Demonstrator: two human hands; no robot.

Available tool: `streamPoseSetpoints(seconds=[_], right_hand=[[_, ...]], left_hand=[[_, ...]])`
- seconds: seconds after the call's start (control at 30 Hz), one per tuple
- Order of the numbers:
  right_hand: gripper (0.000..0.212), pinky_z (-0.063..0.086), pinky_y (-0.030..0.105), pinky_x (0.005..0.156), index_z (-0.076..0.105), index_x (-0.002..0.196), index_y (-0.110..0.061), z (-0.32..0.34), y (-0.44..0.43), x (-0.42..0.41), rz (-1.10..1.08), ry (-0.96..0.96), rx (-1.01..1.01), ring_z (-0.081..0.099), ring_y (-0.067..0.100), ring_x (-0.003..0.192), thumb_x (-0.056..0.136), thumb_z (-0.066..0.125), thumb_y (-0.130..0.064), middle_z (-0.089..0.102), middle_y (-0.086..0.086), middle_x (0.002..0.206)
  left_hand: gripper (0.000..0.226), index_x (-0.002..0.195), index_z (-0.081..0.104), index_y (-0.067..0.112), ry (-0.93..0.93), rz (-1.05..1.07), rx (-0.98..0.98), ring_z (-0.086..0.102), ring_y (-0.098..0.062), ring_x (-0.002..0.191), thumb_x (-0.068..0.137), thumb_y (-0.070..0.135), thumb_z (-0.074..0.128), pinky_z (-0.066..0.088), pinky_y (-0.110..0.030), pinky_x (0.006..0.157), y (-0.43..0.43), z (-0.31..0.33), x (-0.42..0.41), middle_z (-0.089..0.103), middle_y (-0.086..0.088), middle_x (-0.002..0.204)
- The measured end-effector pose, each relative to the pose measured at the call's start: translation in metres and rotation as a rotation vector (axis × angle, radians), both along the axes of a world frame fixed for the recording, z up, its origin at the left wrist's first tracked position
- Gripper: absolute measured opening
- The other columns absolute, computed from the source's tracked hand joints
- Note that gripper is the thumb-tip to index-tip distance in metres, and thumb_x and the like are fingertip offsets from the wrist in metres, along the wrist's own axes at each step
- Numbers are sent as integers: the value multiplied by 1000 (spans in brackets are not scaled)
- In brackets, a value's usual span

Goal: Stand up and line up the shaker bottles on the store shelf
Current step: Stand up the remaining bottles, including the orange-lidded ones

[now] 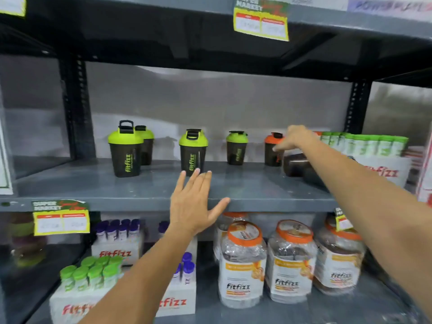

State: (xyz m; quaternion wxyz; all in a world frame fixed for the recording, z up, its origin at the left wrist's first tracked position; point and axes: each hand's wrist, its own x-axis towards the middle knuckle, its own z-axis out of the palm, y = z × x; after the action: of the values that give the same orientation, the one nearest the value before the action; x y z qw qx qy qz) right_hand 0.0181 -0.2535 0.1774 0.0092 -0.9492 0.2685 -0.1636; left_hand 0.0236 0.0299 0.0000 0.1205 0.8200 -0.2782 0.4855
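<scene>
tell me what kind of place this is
Most likely a shop aisle for sports supplements: grey metal shelving with yellow "super market" price tags, lime-lidded black shaker bottles and orange-lidded clear Fitfizz jars.

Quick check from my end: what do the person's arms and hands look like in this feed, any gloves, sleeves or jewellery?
Both arms are bare for as far as the view shows, with no sleeves. The left hand and right hand have no gloves, and no rings, watch or bands are visible. The left hand's nails look short and unpainted; the right hand is blurred.
</scene>
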Motion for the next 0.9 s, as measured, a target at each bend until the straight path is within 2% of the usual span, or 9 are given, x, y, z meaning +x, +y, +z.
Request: streamPoseSetpoints(seconds=[0.1,0.13,0.23,0.3,0.43,0.5,0.63,0.73,0.9], right_hand=[[71,41,47,105,64,97,-12,9,-30,-23,-205,410,-39,52,33,124,56,76,-68,53,9,138],[72,37,48,109,65,101,-14,9,-36,-30,-240,506,-47,48,33,128,56,75,-69,50,8,142],[98,33,47,112,42,141,-12,0,-42,-43,-305,650,-89,40,34,135,64,74,-63,36,11,153],[98,39,42,107,38,143,-12,-8,-39,-48,-298,656,-158,46,33,131,66,74,-61,38,10,152],[105,48,45,99,51,133,-14,-2,-27,-52,-195,599,-287,56,33,118,44,85,-59,52,7,139],[103,50,43,96,51,131,-17,2,-17,-48,-87,582,-406,56,29,117,42,87,-55,54,4,134],[70,42,42,90,57,117,-23,-9,16,-28,115,464,-833,55,22,109,53,87,-29,60,-3,115],[56,34,44,94,52,121,-26,-25,35,-4,328,290,-1164,46,22,121,71,74,-18,55,0,124],[39,27,52,108,50,127,-19,-40,44,36,572,203,-1346,46,27,124,90,49,-7,53,6,125]], left_hand=[[81,131,55,3,43,1,45,46,-25,132,89,67,28,25,-49,115,-35,7,-10,62,-10,128],[81,131,55,3,61,11,45,45,-25,133,89,67,26,23,-48,116,-44,8,-12,62,-10,128],[80,128,57,5,91,52,13,48,-25,130,89,66,25,23,-48,116,-55,6,-14,65,-10,124],[79,127,58,5,82,62,18,50,-26,128,89,66,25,24,-48,115,-54,4,-13,66,-10,123],[79,125,60,6,94,76,7,53,-24,126,88,67,26,27,-47,114,-53,4,-12,67,-10,122],[78,124,61,6,92,76,2,53,-24,126,89,67,27,29,-47,113,-54,3,-12,67,-9,121],[77,124,62,8,77,98,10,53,-23,126,89,67,29,28,-45,114,-55,3,-13,67,-8,122],[76,122,63,8,59,104,2,55,-22,124,88,66,30,28,-44,113,-56,2,-13,68,-8,119],[75,119,65,6,22,107,-20,57,-22,121,88,65,32,33,-45,112,-56,1,-13,70,-8,114]])
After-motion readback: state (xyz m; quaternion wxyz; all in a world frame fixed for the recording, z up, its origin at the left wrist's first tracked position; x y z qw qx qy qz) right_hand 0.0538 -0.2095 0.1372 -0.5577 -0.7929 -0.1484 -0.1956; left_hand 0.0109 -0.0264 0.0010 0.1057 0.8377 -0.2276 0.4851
